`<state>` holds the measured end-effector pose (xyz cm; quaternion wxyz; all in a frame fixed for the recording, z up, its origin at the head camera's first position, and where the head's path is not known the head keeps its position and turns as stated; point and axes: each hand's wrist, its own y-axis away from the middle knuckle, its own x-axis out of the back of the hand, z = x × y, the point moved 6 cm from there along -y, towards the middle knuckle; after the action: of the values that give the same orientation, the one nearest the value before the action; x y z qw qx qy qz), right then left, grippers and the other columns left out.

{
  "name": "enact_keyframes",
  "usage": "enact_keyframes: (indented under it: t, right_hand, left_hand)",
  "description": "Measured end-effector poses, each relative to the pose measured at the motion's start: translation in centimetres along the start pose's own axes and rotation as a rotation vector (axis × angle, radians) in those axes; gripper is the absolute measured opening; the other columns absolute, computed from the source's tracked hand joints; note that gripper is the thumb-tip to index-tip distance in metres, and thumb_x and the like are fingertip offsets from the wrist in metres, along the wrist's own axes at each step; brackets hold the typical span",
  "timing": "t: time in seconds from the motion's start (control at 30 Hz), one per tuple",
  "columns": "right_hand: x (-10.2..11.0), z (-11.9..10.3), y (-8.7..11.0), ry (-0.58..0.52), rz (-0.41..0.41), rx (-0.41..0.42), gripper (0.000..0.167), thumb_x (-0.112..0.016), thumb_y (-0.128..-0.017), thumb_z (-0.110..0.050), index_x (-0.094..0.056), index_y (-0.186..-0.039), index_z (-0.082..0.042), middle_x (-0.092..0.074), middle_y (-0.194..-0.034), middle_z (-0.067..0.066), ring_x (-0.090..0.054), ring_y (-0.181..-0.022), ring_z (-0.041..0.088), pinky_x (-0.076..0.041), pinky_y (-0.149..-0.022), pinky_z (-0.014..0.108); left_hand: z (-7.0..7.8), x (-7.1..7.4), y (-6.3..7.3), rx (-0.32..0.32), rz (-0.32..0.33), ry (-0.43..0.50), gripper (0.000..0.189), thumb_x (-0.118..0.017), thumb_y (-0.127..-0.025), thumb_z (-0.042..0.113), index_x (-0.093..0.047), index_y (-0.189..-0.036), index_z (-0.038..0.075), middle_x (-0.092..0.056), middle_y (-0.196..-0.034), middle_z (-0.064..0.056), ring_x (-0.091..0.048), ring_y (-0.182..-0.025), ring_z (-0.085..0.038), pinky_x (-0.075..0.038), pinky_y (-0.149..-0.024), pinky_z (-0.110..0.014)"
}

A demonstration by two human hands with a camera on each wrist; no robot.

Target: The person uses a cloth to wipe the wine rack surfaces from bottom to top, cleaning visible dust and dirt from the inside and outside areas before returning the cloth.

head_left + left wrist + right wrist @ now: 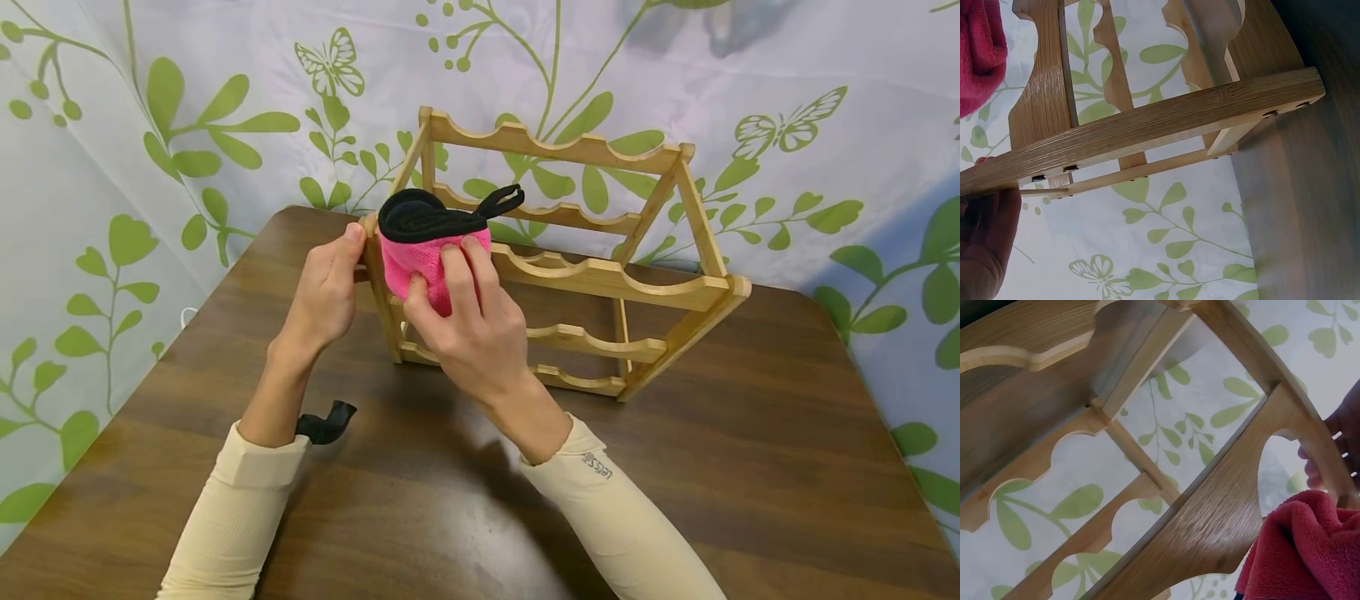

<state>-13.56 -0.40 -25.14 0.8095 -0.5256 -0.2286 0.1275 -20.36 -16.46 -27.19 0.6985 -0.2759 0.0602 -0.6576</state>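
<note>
My left hand grips the upper left corner of a wooden wine rack, its thumb along the end rail. In the left wrist view, that hand's fingers curl under the rail. My right hand pinches a bunched pink plush cloth with a black edge and a black hanging loop. The cloth overlaps the rack's front left corner in the head view. From the right wrist, the cloth shows right beside the scalloped front rail.
The rack stands tilted-looking on a dark wooden table, near the back edge. A short black strap lies by my left wrist. Behind the table hangs a white backdrop with green leaves and butterflies.
</note>
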Motion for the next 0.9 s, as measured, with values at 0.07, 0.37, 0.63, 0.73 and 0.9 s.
enact_keyframes:
  t: [0.07,0.37,0.63,0.73,0.9]
  right_hand:
    - [0.2,0.2,0.2,-0.001,-0.005,-0.001,0.013,-0.070,-0.083,-0.009,-0.067,-0.094,-0.013,-0.059,-0.110,0.020,-0.058,-0.109,0.036,-0.057,-0.079,0.032]
    - [1.3,1.2,0.8,0.008,0.053,-0.088,0.015,-0.072,-0.080,-0.003,-0.061,-0.091,-0.008,-0.056,-0.120,0.025,-0.056,-0.117,0.040,-0.058,-0.080,0.037]
    - [1.2,1.9,1.0,-0.005,-0.033,-0.172,0.014,-0.065,-0.086,-0.001,-0.051,-0.087,-0.003,-0.051,-0.137,0.029,-0.045,-0.131,0.043,-0.058,-0.061,0.035]
    - [1.3,2.1,1.1,-0.003,-0.064,-0.177,0.017,-0.066,-0.087,-0.004,-0.050,-0.091,-0.003,-0.051,-0.137,0.029,-0.046,-0.131,0.043,-0.060,-0.073,0.039]
    - [1.8,2.8,1.6,-0.010,-0.093,-0.202,0.028,-0.069,-0.087,-0.010,-0.046,-0.099,-0.003,-0.051,-0.135,0.030,-0.048,-0.128,0.044,-0.054,-0.088,0.047]
  left_hand:
    - [0.0,0.0,0.0,0.000,-0.002,-0.006,0.051,-0.033,-0.108,0.027,-0.067,-0.094,-0.007,-0.067,-0.091,-0.016,-0.065,-0.085,-0.016,-0.056,-0.077,-0.025]
    - [0.1,-0.3,-0.1,-0.021,-0.033,-0.032,0.054,-0.028,-0.109,0.031,-0.062,-0.124,-0.008,-0.067,-0.090,-0.020,-0.067,-0.080,-0.021,-0.056,-0.076,-0.024]
    - [0.3,-0.3,-0.1,-0.060,-0.038,-0.060,0.052,-0.026,-0.109,0.029,-0.060,-0.129,-0.006,-0.066,-0.082,-0.014,-0.065,-0.079,-0.024,-0.055,-0.074,-0.023]
    - [0.3,-0.3,-0.1,-0.060,-0.036,-0.078,0.053,-0.026,-0.109,0.029,-0.065,-0.118,-0.007,-0.067,-0.081,-0.013,-0.065,-0.079,-0.024,-0.055,-0.074,-0.022]
    - [0.3,-0.3,-0.1,-0.048,-0.038,-0.092,0.054,-0.026,-0.110,0.030,-0.066,-0.113,-0.006,-0.068,-0.082,-0.013,-0.066,-0.079,-0.021,-0.055,-0.073,-0.023]
